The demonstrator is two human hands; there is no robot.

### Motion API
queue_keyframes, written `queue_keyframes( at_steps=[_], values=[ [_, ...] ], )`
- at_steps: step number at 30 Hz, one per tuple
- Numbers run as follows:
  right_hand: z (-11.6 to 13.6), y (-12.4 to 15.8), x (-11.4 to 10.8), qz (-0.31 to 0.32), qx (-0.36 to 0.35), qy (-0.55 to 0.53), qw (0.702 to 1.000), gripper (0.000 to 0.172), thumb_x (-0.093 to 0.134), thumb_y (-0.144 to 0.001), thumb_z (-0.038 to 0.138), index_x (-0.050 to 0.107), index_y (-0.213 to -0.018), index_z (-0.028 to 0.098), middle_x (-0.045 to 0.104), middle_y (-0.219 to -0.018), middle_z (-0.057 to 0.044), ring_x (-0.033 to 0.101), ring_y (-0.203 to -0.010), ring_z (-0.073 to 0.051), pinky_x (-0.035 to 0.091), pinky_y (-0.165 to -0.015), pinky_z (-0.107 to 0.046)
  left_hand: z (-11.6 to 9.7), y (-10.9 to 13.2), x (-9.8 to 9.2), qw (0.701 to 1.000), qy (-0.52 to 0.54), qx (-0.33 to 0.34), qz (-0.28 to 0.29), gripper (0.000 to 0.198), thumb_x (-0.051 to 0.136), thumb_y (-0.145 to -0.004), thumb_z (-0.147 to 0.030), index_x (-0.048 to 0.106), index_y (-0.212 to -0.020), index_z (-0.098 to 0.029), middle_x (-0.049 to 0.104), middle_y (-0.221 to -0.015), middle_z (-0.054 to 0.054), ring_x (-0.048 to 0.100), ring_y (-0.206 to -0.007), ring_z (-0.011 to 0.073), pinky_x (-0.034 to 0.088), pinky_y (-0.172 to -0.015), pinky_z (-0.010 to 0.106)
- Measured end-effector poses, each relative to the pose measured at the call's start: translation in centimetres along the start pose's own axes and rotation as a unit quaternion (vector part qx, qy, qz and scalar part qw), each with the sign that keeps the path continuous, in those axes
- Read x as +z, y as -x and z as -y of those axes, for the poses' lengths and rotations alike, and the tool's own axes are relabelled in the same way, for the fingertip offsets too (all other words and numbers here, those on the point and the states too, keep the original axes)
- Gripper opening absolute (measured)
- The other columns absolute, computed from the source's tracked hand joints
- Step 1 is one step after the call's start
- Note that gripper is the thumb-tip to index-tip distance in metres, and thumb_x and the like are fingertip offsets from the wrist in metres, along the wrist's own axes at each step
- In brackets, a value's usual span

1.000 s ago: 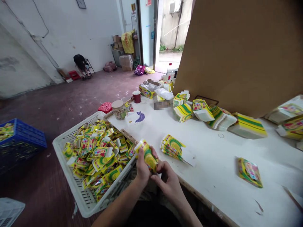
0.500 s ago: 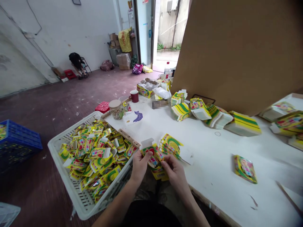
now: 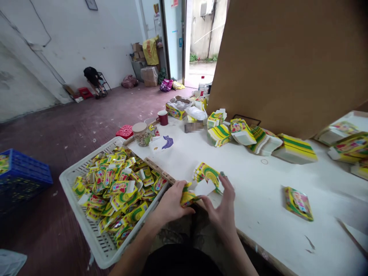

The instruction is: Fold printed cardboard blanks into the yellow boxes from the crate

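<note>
My left hand (image 3: 171, 204) is closed round a small yellow-and-green printed carton (image 3: 188, 196), held above the table's front edge. A white flap (image 3: 204, 188) sticks out from the carton's right side. My right hand (image 3: 222, 203) is beside it with thumb and fingers spread apart, the thumb tip close to the flap; whether it touches cannot be made out. Just behind the hands lies a fanned stack of flat cartons (image 3: 207, 171) on the white table (image 3: 253, 191). To the left, a white plastic basket (image 3: 99, 249) is heaped with small cartons (image 3: 115, 191).
More stacks of flat cartons (image 3: 296, 148) line the back of the table by a large brown board (image 3: 287, 69). One carton (image 3: 298, 204) lies at the right. A lidded jar (image 3: 141, 134) and a maroon mug (image 3: 162, 118) stand behind the basket. A blue crate (image 3: 25, 180) is on the floor.
The carton has been turned on its side in my left hand, with its white flap now to the right. My right hand has let go of its lower edge and spread its fingers.
</note>
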State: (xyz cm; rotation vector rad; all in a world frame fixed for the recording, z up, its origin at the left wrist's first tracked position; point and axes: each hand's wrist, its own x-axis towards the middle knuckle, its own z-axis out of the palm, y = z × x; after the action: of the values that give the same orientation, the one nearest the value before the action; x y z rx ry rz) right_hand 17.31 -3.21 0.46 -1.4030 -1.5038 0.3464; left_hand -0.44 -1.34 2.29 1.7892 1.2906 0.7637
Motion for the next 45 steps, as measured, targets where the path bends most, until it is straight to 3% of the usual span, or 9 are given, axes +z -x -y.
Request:
queue_keyframes(
  at_steps=[6,12,17,21,27,31,37,41,45],
  values=[
    [-0.1,0.4,1.7,0.153,0.266,-0.319,0.897,0.049,0.054,-0.086,0.050,0.057,-0.125,0.019,0.061,-0.129,-0.013,0.053,-0.123,-0.030,0.037,-0.107,-0.050,-0.1,0.5,2.0,0.998,-0.023,0.042,-0.027,0.083,0.083,-0.059,-0.035,0.045,-0.130,-0.018,0.054,-0.126,0.019,0.052,-0.117,0.0395,0.040,-0.099,0.053],
    [0.9,0.0,2.4,0.187,0.323,-0.440,0.817,0.052,0.066,-0.080,0.052,0.062,-0.122,0.022,0.063,-0.129,-0.010,0.057,-0.120,-0.030,0.046,-0.101,-0.047,0.2,0.6,2.2,0.996,0.005,0.092,-0.007,0.072,0.072,-0.067,-0.020,0.040,-0.132,-0.024,0.054,-0.128,0.013,0.052,-0.119,0.0326,0.042,-0.099,0.044],
    [0.9,0.4,1.7,0.219,0.210,-0.294,0.906,0.058,0.055,-0.085,0.056,0.055,-0.133,0.023,0.060,-0.132,-0.011,0.053,-0.125,-0.031,0.037,-0.107,-0.053,0.9,0.3,2.7,0.999,0.023,0.036,-0.022,0.060,0.072,-0.065,-0.021,0.047,-0.119,-0.023,0.064,-0.099,0.007,0.064,-0.086,0.0286,0.050,-0.077,0.039],
    [1.1,1.2,1.3,0.249,0.066,-0.169,0.951,0.054,0.053,-0.090,0.032,0.043,-0.142,0.028,0.036,-0.152,-0.007,0.034,-0.139,-0.028,0.031,-0.113,-0.049,1.5,-0.3,3.6,0.998,0.038,0.039,-0.035,0.041,0.067,-0.066,-0.017,0.058,-0.105,-0.022,0.066,-0.098,0.009,0.063,-0.093,0.0303,0.048,-0.087,0.039],
    [-1.1,0.9,1.5,0.179,0.036,-0.113,0.977,0.048,0.044,-0.091,0.019,0.048,-0.139,0.024,0.052,-0.141,-0.011,0.047,-0.132,-0.026,0.040,-0.107,-0.049,1.9,0.5,3.4,0.993,0.025,-0.005,-0.114,0.068,0.076,-0.059,-0.021,0.051,-0.122,-0.020,0.059,-0.117,0.013,0.056,-0.105,0.0349,0.041,-0.094,0.050],
    [-2.4,0.8,1.4,0.236,-0.016,-0.084,0.968,0.043,0.050,-0.089,0.022,0.057,-0.131,0.027,0.040,-0.150,-0.010,0.044,-0.133,-0.028,0.043,-0.105,-0.046,1.8,0.9,2.2,0.991,0.024,-0.014,-0.129,0.053,0.080,-0.058,-0.030,0.060,-0.107,-0.024,0.065,-0.101,0.009,0.058,-0.099,0.0331,0.042,-0.092,0.048],
    [-2.4,-1.2,-0.8,0.324,-0.013,-0.088,0.942,0.023,0.057,-0.087,0.029,0.072,-0.104,0.029,0.055,-0.138,-0.010,0.051,-0.128,-0.028,0.040,-0.105,-0.047,1.3,0.2,1.2,0.994,0.027,-0.011,-0.107,0.067,0.088,-0.044,-0.028,0.063,-0.106,-0.026,0.068,-0.097,0.007,0.062,-0.093,0.0333,0.045,-0.088,0.045],
    [-1.7,-1.0,0.0,0.268,0.009,-0.120,0.956,0.039,0.060,-0.083,0.026,0.059,-0.121,0.023,0.056,-0.132,-0.013,0.051,-0.126,-0.027,0.042,-0.104,-0.044,0.7,0.2,2.2,0.992,0.032,-0.022,-0.120,0.065,0.086,-0.049,-0.030,0.063,-0.109,-0.024,0.067,-0.102,0.009,0.061,-0.099,0.0347,0.042,-0.092,0.047],
    [-2.6,-0.6,1.3,0.175,0.052,-0.062,0.981,0.053,0.059,-0.083,0.034,0.044,-0.133,0.020,0.059,-0.126,-0.013,0.061,-0.109,-0.024,0.051,-0.090,-0.038,1.1,0.3,1.8,0.917,0.285,-0.103,-0.258,0.067,0.089,-0.047,-0.028,0.060,-0.107,-0.021,0.066,-0.096,0.006,0.062,-0.088,0.0248,0.047,-0.084,0.037]
  ],
)
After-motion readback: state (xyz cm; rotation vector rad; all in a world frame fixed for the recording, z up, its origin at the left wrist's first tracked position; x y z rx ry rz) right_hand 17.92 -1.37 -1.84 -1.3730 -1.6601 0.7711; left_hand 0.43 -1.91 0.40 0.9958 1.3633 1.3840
